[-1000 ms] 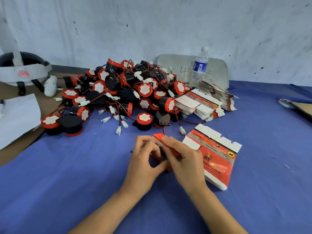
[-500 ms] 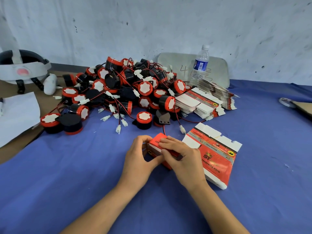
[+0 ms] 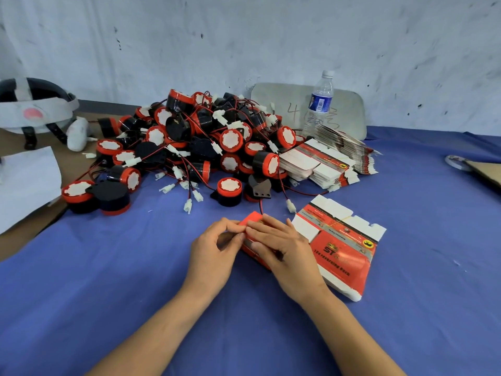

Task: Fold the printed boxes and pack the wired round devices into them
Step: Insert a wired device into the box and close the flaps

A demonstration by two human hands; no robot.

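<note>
A small red printed box [image 3: 250,220] rests on the blue cloth at centre, held between both hands. My left hand [image 3: 214,249] pinches its left end. My right hand [image 3: 282,245] lies over its top and right side, hiding most of it. A flat stack of unfolded red-and-white boxes [image 3: 341,248] lies just right of my right hand. Behind, a big heap of black-and-red round devices [image 3: 195,142] with red-black wires and white plugs fills the middle of the table. One device [image 3: 229,191] stands alone at the heap's front edge.
More flat box blanks [image 3: 322,162] are stacked right of the heap, with a water bottle [image 3: 318,103] and a grey board [image 3: 349,109] behind them. At left are a headset [image 3: 32,109] and white paper [image 3: 24,183] on brown table. A tape roll [image 3: 456,161] sits at the far right.
The box has settled lower between my hands and my fingers have closed over its top flap. My right hand now covers more of it.
</note>
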